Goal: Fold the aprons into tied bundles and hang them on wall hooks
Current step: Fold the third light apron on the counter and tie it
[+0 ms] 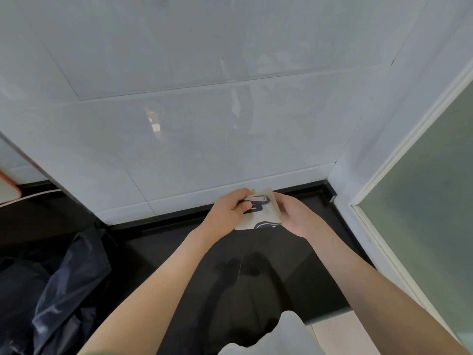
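Holding a small hook here: my left hand pinches it by its top, and my right hand grips the right edge of its pale backing. The hands sit close together above the counter's back edge, toward the right corner. The piece looks light and stiff and the backing thin, so edges are the place to hold. The apron lies heaped at the left end, limp and probably slippery, so I'd gather it by folds. Both forearms reach forward, wrists turned inward.
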Available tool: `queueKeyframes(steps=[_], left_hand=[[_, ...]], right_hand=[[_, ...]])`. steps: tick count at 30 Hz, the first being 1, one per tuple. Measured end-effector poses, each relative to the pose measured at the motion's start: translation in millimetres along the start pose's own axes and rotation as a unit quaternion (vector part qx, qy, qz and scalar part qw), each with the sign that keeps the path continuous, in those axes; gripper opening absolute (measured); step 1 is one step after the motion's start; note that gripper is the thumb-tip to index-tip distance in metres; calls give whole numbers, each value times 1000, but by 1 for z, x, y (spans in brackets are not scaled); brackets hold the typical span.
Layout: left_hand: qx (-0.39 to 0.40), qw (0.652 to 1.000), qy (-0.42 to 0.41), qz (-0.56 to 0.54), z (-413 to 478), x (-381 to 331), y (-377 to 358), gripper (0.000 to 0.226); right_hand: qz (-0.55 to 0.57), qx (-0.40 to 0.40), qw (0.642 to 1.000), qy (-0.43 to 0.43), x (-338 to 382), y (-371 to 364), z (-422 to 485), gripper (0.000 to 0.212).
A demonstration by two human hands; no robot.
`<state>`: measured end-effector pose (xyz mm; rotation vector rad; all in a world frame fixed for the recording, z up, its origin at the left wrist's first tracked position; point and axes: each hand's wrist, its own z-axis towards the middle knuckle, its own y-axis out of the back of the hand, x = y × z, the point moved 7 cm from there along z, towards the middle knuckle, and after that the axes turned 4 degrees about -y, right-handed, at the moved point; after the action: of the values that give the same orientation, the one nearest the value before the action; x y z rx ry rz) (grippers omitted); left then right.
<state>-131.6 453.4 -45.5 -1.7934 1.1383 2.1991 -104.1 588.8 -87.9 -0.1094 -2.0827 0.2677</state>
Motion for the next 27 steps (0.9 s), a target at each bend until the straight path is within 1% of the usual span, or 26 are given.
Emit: queueKeyframes(steps=[3, 5, 7, 8, 9, 12, 13, 15, 17, 18, 19, 21, 23, 25, 27], left_hand=[[73, 985, -29, 154, 4, -6, -8, 13], [106, 972, -31, 207, 5, -5, -14, 12], [123, 969, -19, 212, 4, -4, -17, 15], [129, 969, -16, 208, 4, -4, -18, 15], [136, 969, -17, 204, 3, -5, -19, 14], [168, 964, -22, 207, 2, -6, -23, 10], [182, 959, -24, 215, 2, -5, -25, 11], [205, 949, -25, 237, 1, -2, -29, 11], [214, 944, -22, 249, 0, 3, -30, 5], [214, 944, -20, 251, -1, 6, -29, 7], [214, 943, -16, 252, -2, 9, -29, 9], [220, 941, -11, 257, -4, 14, -30, 10], [228, 939, -6, 258, -4, 18, -33, 12], [236, 940, 9, 248, -4, 22, -38, 17], [248, 940, 26, 235, -3, 28, -44, 27]], right_hand=[[-156, -59, 986, -26, 0, 13, 6, 53], [-194, -43, 980, -23, 6, 12, 6, 52], [-216, 8, 976, -2, 15, 4, 2, 40], [-245, 27, 969, 2, 17, 1, 0, 35], [-282, 28, 959, 4, 19, 1, 0, 33], [-400, -18, 916, -1, 21, 6, 4, 31], [-430, -25, 902, 4, 21, 5, 5, 25], [-438, -8, 899, 21, 21, 1, 4, 7], [-446, 36, 894, 27, 22, -7, -4, 25], [-467, 57, 882, 14, 20, -8, -6, 29], [-501, 74, 862, -1, 18, -9, -9, 28], [-590, 94, 801, -42, 9, -8, -10, 26], [-649, 81, 755, -59, 2, 0, -5, 24], [-679, 53, 730, -52, 0, 5, 0, 18], [-695, 39, 717, -34, 1, 1, 1, 17]])
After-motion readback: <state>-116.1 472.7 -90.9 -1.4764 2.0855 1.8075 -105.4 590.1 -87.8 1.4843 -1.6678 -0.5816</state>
